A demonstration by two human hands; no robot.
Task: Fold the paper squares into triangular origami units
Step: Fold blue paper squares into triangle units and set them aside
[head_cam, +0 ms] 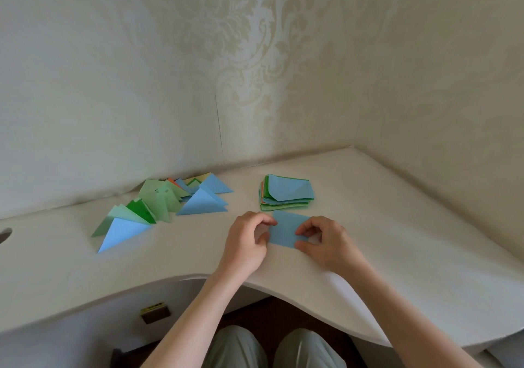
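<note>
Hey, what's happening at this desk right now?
A person is folding origami. Both hands, left hand and right hand, pinch a blue paper lying on the white desk. Behind it sits a stack of unfolded squares; to the left lie finished triangular units in blue and green.

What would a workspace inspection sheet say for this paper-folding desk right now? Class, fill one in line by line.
Surface: pale desk with a curved front edge, set into a room corner.
Job's things: blue paper flat on the desk; stack of paper squares just behind it, blue on top; folded triangles in green and blue scattered to the left.
Clutter: small dark box under the desk.
Hands: left hand pinches the paper's left edge; right hand pinches its right edge, fingers curled over it.
Cables: nothing seen.
Surroundings: patterned wallpaper; person's knees below the desk.
</note>
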